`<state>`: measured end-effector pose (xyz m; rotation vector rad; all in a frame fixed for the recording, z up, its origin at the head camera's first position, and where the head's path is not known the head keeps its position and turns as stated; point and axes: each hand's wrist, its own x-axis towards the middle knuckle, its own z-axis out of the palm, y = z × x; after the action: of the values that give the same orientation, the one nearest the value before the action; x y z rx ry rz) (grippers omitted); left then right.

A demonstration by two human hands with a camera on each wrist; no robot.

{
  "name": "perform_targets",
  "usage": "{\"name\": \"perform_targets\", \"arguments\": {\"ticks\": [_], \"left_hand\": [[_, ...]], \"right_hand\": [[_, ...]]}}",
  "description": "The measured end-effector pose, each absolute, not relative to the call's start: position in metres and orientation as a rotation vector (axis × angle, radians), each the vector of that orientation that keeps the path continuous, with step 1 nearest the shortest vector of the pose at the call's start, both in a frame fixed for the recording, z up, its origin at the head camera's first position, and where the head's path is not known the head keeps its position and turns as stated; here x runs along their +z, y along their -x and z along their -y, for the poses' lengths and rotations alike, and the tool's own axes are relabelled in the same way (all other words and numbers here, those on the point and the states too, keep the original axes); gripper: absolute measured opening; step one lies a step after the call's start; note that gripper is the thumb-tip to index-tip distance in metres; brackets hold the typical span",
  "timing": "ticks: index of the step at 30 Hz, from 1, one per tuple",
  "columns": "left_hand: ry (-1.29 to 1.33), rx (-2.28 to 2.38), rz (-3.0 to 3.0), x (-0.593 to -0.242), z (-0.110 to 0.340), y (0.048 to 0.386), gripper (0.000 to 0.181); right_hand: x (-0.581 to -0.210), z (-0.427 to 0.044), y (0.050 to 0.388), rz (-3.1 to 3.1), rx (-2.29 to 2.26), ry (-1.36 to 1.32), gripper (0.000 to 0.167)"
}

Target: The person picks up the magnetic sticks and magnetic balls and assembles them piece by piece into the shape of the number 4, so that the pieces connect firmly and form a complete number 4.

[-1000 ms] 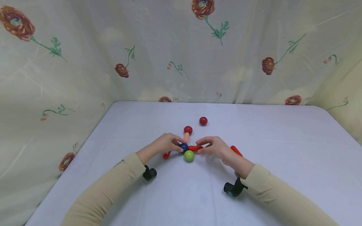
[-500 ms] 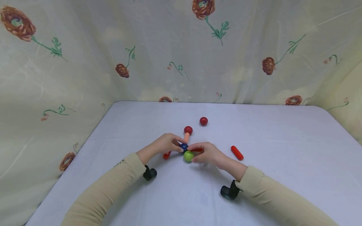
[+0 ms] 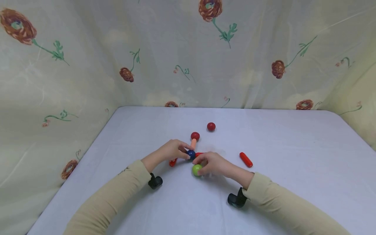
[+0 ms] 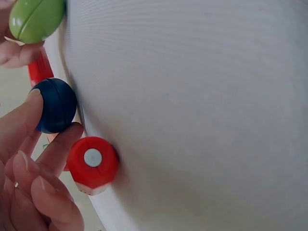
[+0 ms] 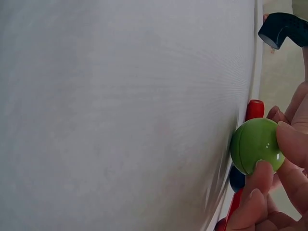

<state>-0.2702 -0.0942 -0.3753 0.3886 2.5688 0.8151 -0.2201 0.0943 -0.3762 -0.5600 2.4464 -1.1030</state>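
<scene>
In the head view my left hand [image 3: 174,149] pinches a dark blue ball [image 3: 191,154] between thumb and fingers on the table. My right hand [image 3: 214,164] holds a light green ball [image 5: 257,146] with its fingertips, a little nearer to me than the blue ball. A peach rod [image 3: 193,143] runs from the blue ball toward a red ball [image 3: 195,136]. To the right of the blue ball lies a red rod [image 3: 199,154], partly hidden by my right hand. Below my left hand another red rod [image 3: 173,162] shows; its end has a pale round disc in the left wrist view.
Farther back sits a second red ball [image 3: 211,126]. A loose red rod [image 3: 246,159] lies to the right of my right hand. The white-covered table [image 3: 279,137] meets flowered cloth [image 3: 152,32] at its back and sides.
My right hand has come left from over the red rod, taken hold of the green ball and drawn it slightly toward me, away from the blue ball. The left hand stays put.
</scene>
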Motion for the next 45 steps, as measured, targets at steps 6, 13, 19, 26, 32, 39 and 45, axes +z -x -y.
{"name": "perform_targets", "arguments": {"ticks": [6, 13, 19, 26, 32, 39, 45], "left_hand": [[-0.386, 0.807, -2.572, -0.375, 0.094, 0.269, 0.034], [-0.383, 0.792, -2.576, -0.375, 0.094, 0.269, 0.036], [-0.393, 0.796, -2.574, -0.375, 0.094, 0.269, 0.035], [-0.374, 0.795, -2.565, -0.377, 0.093, 0.270, 0.037], [-0.357, 0.800, -2.561, -0.377, 0.092, 0.270, 0.037], [-0.347, 0.809, -2.559, -0.378, 0.092, 0.271, 0.037], [-0.349, 0.816, -2.559, -0.378, 0.092, 0.270, 0.036]], "right_hand": [[-0.378, -0.094, 0.219, -2.415, -1.080, 0.546, 0.030], [-0.376, -0.096, 0.218, -2.412, -1.069, 0.510, 0.031], [-0.370, -0.105, 0.219, -2.453, -1.061, 0.499, 0.033], [-0.361, -0.119, 0.224, -2.461, -1.122, 0.401, 0.035], [-0.355, -0.131, 0.228, -2.503, -1.159, 0.288, 0.041], [-0.357, -0.138, 0.232, -2.525, -1.184, 0.138, 0.042], [-0.361, -0.139, 0.233, -2.509, -1.191, 0.081, 0.041]]}}
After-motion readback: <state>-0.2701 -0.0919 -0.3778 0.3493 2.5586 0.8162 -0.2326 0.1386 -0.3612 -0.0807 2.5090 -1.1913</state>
